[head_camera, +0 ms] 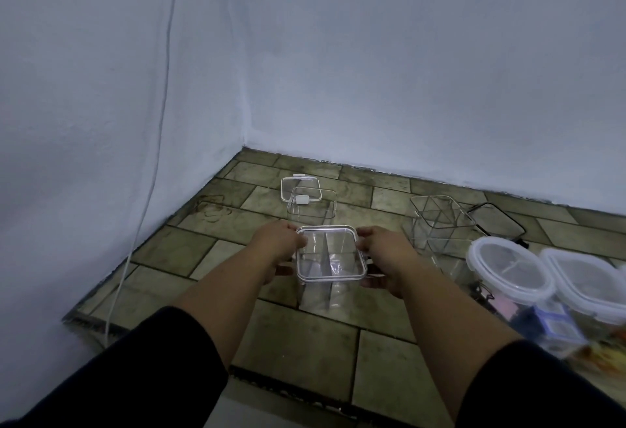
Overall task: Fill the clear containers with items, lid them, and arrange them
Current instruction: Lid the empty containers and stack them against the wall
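Head view shows the left hand (279, 247) and right hand (384, 254) grasping opposite sides of a clear, divided, white-rimmed square container (330, 260), with an open container (311, 213) behind it and lidded tubs (509, 270) to the right.

Both arms reach forward, roughly parallel and nearly straight, converging a little toward the hands. Dark sleeves (142, 363) cover the upper arms to about the elbows; the forearms (223, 292) are bare. The left hand (277, 244) grips the left side of a container (327, 253), its fingers curled over the far left edge and its thumb lower on the near side. The right hand (382, 255) mirrors it on the right side, fingers hooked at the far right corner and thumb pressing near the front corner. Both backs of the hands face up, wrists straight.
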